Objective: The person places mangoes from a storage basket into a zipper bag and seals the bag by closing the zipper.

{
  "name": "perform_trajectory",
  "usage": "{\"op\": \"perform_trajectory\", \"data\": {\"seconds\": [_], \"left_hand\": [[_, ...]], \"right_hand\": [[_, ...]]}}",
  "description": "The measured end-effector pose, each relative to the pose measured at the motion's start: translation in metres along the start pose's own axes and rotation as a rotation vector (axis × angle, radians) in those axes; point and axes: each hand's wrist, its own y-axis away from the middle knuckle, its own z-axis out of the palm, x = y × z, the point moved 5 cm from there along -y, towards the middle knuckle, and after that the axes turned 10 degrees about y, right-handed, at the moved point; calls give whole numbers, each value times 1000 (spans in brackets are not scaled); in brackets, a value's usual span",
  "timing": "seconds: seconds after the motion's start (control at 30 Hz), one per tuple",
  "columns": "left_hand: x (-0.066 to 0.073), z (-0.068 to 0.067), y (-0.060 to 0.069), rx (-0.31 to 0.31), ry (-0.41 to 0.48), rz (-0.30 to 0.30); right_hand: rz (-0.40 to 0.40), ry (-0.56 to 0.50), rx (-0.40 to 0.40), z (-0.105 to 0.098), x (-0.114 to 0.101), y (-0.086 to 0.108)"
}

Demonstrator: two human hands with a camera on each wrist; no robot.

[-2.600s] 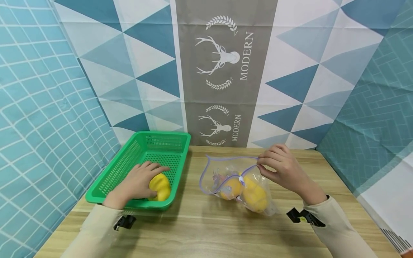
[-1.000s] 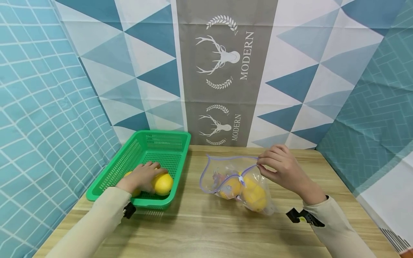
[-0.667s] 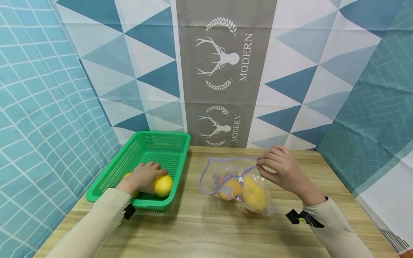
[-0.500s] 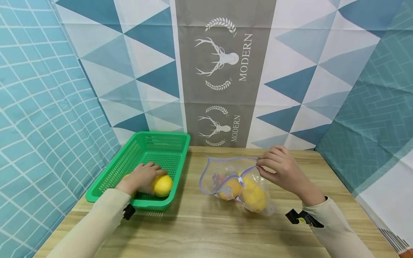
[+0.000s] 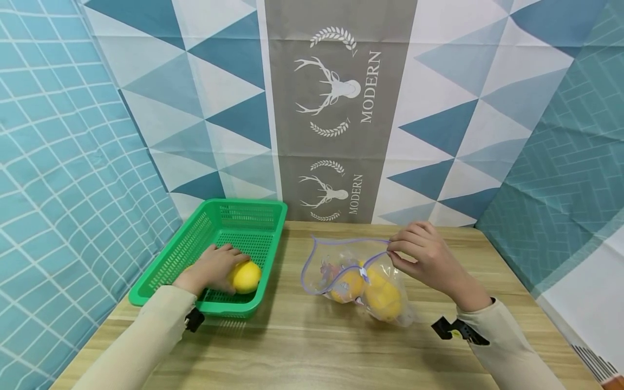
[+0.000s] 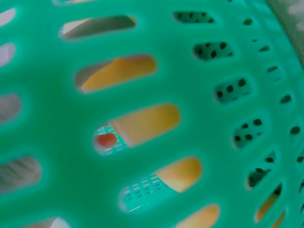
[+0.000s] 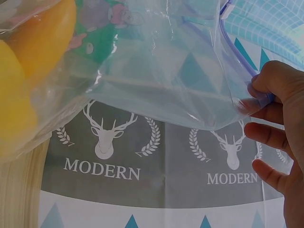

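Observation:
In the head view the left hand (image 5: 214, 269) is inside the green basket (image 5: 281, 233), its fingers curled round a yellow fruit (image 5: 246, 277) near the basket's front right corner. Part of another yellow thing shows at the hand's left edge. A clear zip bag (image 5: 336, 246) with a purple-blue rim lies to the right, its mouth apart, with yellow fruit (image 5: 383, 299) inside. The right hand (image 5: 429, 260) pinches the bag's right rim corner between thumb and fingers; the right wrist view shows this pinch on the rim (image 7: 240, 56) closely. The basket wall (image 6: 85, 190) covers most of the left wrist view.
Wooden table (image 5: 292, 357) under basket and bag. A patterned backdrop (image 5: 341, 108) stands behind, with a blue tiled sheet (image 5: 58, 162) at the left and a teal one (image 5: 575, 162) at the right. A slider (image 5: 363, 272) sits on the bag's rim.
From 2.6 to 1.0 seconds ago the left hand shifted within the basket and took hold of a yellow fruit. Since then that fruit has risen very slightly. The right hand has kept its pinch.

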Motion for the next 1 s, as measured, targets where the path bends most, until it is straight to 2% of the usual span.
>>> {"op": "perform_trajectory", "data": {"seconds": [0.27, 0.57, 1.0], "left_hand": [[-4, -5, -1, 35, -16, -21], [-7, -18, 3, 145, -6, -28], [-7, -32, 13, 241, -28, -67]], "right_hand": [[3, 1, 0, 0, 0, 0], [7, 6, -4, 0, 1, 1], [7, 7, -13, 1, 0, 0]]}}
